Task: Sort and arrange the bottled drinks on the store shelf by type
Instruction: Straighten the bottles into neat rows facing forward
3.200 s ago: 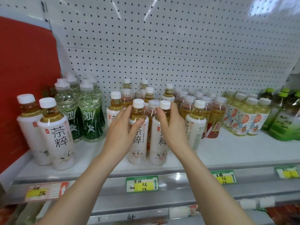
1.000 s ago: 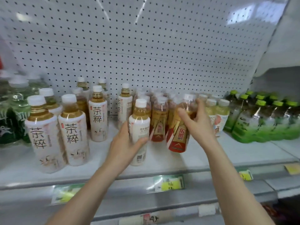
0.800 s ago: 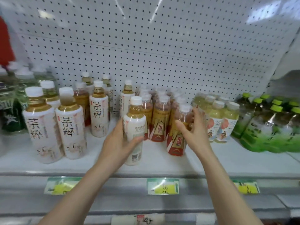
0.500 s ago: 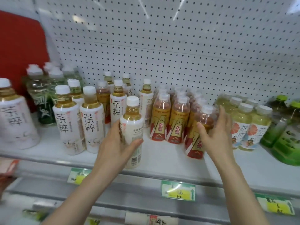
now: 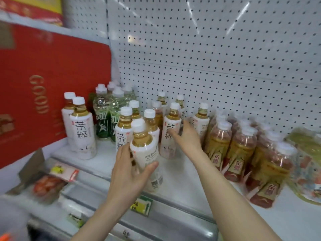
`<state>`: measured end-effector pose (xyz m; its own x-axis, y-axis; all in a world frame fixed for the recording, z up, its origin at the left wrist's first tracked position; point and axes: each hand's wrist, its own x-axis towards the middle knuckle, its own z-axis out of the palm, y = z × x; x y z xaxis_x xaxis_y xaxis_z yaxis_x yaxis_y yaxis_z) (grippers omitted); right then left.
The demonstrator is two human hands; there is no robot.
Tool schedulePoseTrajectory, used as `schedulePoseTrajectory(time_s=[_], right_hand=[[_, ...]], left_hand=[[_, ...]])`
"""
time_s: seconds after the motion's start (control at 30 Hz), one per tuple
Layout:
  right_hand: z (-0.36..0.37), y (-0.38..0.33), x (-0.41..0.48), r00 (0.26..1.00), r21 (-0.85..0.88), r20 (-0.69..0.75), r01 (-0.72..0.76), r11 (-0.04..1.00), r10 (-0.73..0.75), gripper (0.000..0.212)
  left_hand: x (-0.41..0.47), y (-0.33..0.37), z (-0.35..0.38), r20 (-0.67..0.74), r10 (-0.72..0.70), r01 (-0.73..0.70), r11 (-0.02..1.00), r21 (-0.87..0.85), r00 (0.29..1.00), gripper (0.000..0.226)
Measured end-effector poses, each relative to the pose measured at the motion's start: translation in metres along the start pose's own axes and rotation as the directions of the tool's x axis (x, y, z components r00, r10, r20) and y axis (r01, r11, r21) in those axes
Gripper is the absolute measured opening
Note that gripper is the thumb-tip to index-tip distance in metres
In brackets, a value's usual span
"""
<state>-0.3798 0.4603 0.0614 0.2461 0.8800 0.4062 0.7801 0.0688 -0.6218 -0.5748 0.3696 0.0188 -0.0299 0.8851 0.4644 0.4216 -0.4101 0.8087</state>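
**Head view.** The left hand [image 5: 128,173] grips a white-labelled tea bottle [image 5: 147,153] at the front edge of the shelf [image 5: 184,181]. The thumb lies across the lower right of the label and the fingers [image 5: 123,153] are curled round its left side. This bottle is close to upright, with a white cap on and amber liquid showing at the shoulder. Whether its base rests on the shelf cannot be told.

The right hand [image 5: 188,138] is further back, its fingers [image 5: 177,134] straight and close together. They lie along the right side of a second white-labelled bottle [image 5: 169,136], between it and a third white-labelled bottle [image 5: 201,122] near the pegboard back panel [image 5: 217,58]. Motion blur prevents confirming contact.

- **Behind the held bottle:** a cluster of same-type bottles [image 5: 124,129] stands just behind it.
- **Left:** a pair of white-labelled bottles [image 5: 83,131] stands apart, beside a red carton [image 5: 43,94] marked "GOOD".
- **Back, between those two groups:** green-labelled clear bottles [image 5: 105,119].
- **Right of the right hand:** red-and-gold labelled tea bottles [image 5: 241,153] stand in rows reaching the front edge.
- **Far right:** pale green bottles [image 5: 309,164], blurred.
- **Front rail:** a price tag [image 5: 141,204] sits below the held bottle.
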Motion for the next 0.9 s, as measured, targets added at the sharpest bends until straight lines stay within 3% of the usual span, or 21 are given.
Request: schedulePoseTrajectory(time_s=[0.17,0.37,0.43,0.53,0.57,0.63,0.7,0.9], right_hand=[[0.022,0.002,0.003,1.000,-0.007,-0.022,0.012,1.000,-0.012,0.058],[0.025,-0.011,0.012,0.968,0.181,0.234,0.047,0.982,-0.090,0.041],[0.019,-0.009,0.018,0.989,0.226,0.120,0.055,0.973,-0.084,0.036],[0.010,-0.003,0.038,0.971,0.138,-0.237,0.045,0.989,-0.011,0.043],[0.011,-0.002,0.045,0.971,0.118,-0.237,-0.002,0.993,0.030,0.054],[0.018,-0.002,0.059,0.990,0.133,-0.088,-0.096,0.986,0.108,0.072],[0.027,0.000,0.065,0.991,0.117,0.006,-0.130,0.985,0.130,0.075],[0.007,0.005,0.018,0.998,-0.059,-0.043,-0.058,0.997,0.055,0.069]], left_hand=[[0.009,-0.004,-0.014,-0.025,0.006,-0.006,1.000,-0.011,1.000,0.070],[0.015,-0.003,-0.011,0.018,0.017,-0.017,1.000,-0.012,1.000,0.067],[0.016,-0.003,-0.010,0.036,0.025,-0.025,1.000,-0.008,0.999,0.069],[0.018,-0.003,-0.009,0.044,0.027,-0.027,1.000,0.000,0.999,0.075],[0.018,-0.004,-0.008,0.046,0.028,-0.029,1.000,0.009,0.999,0.078],[0.018,-0.002,-0.008,0.051,0.040,-0.040,0.999,0.013,0.998,0.083],[0.018,0.000,-0.006,0.058,0.062,-0.063,0.998,0.015,0.996,0.085],[0.016,0.002,0.003,0.097,0.087,-0.090,0.995,0.029,0.991,0.075]])
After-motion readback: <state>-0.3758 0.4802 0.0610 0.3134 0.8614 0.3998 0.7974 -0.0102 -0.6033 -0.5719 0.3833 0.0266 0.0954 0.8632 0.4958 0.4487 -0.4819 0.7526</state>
